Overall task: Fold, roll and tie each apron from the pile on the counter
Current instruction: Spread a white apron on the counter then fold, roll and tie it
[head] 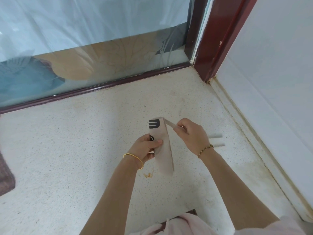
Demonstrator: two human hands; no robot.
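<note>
A beige apron (162,150), folded into a long narrow bundle, is held between the two hands over a speckled counter (67,158). The bundle is gripped at its middle by the left hand (147,146): the thumb is pressed across the front and the fingers are curled round the back. Black print is seen on the far end of the bundle, beyond the left hand, and a little more shows just beside the left thumb. The near end slants down toward the person, between the two forearms; whether it touches the counter cannot be told.

A thin strap (169,123) runs from the far end of the bundle and is pinched by the right hand (193,134), whose fingers are curled closed on it. The strap is drawn taut between that hand and the bundle's tip.

A gold bangle (133,158) is worn on the left wrist and a braided cord (204,150) on the right. Two white tubes (216,136) lie on the counter just right of the right hand. A small brown stain (148,174) is seen below the left wrist. Glass (84,39) in a dark red frame (218,39) stands well beyond both hands. A brown mat (6,175) lies far left of the left hand, and pink cloth (177,224) shows nearest the person, between the forearms.
</note>
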